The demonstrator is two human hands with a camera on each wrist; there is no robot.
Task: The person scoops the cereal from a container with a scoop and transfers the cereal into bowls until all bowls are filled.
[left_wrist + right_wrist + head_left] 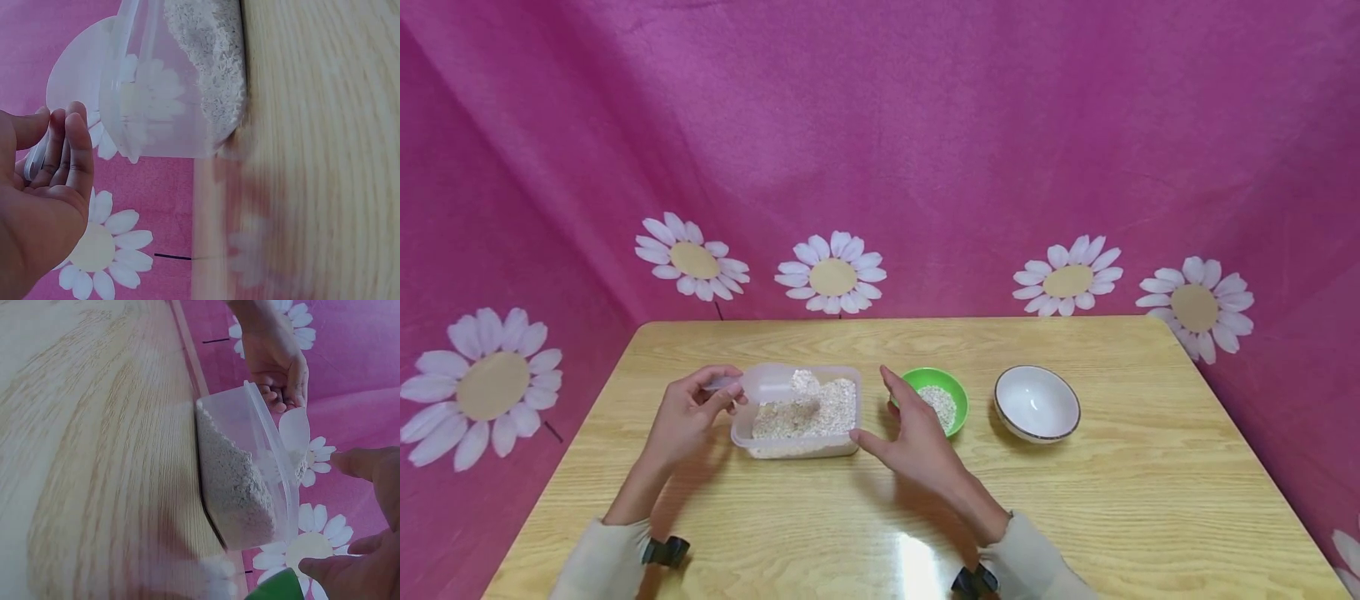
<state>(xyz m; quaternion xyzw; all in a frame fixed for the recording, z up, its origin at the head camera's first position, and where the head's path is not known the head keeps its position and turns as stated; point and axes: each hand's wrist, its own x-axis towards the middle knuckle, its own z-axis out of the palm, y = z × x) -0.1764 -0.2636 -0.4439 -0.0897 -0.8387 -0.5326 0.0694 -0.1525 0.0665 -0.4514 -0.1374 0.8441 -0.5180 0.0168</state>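
My left hand [688,412] grips the handle of a clear plastic scoop [292,430], thumb against curled fingers. The scoop is held over a translucent tub [797,451] filled with pale grain flakes [838,408], and some flakes lie at the scoop's far end. In the left wrist view, the tub's contents slope down toward the near wall. My right hand [917,442] hovers, thumb and fingers spread, between the tub's right end and a green bowl [958,392]. It holds nothing and partly hides that bowl, which has pale flakes in it.
To the right of the green bowl stands a white bowl [1036,400] with a dark rim and nothing inside. All of it is on a light wooden table [1120,500]. A pink cloth [925,150] with daisies hangs behind and at the sides.
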